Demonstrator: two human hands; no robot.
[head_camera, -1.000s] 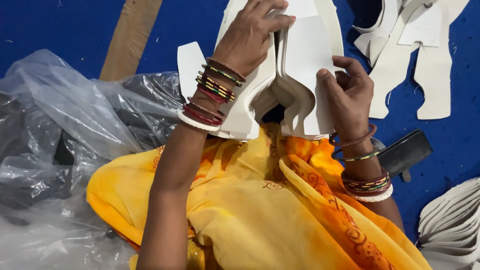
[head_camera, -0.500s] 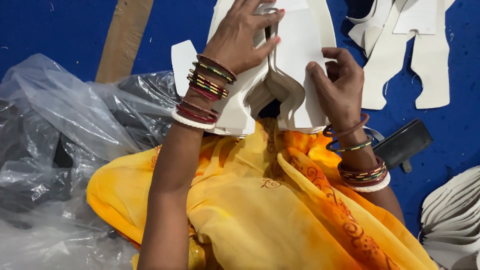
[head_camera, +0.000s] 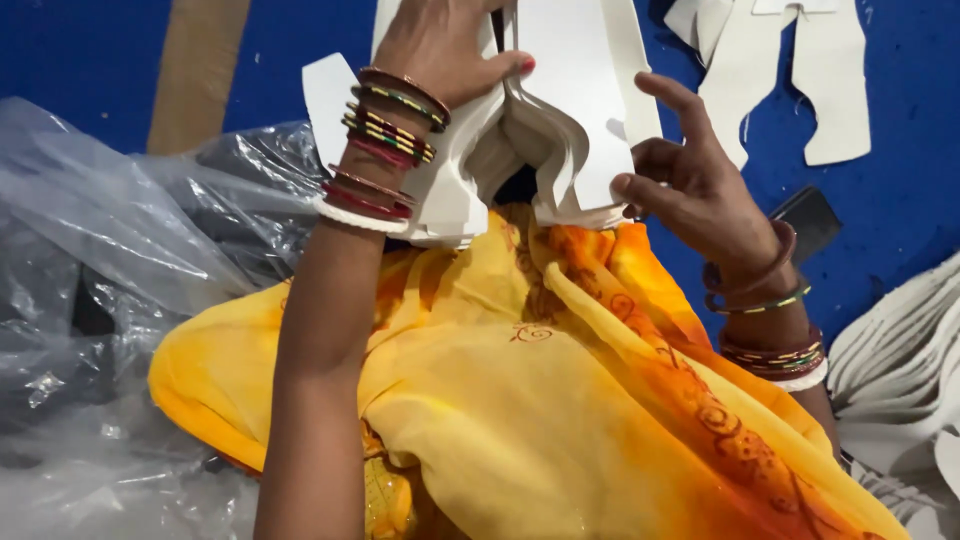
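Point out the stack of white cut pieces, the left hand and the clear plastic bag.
stack of white cut pieces (head_camera: 575, 110): head view, flat front face.
left hand (head_camera: 440, 45): head view, back of the hand.
clear plastic bag (head_camera: 110, 260): head view, crumpled top.

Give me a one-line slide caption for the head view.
Left hand presses on a stack of white cut-out pieces while the right hand steadies its edge, above yellow-orange fabric.

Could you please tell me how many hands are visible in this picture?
2. The left hand presses on top of the stack of white cut-out sheets at the upper middle; the right hand touches the stack's right edge. No other hands show.
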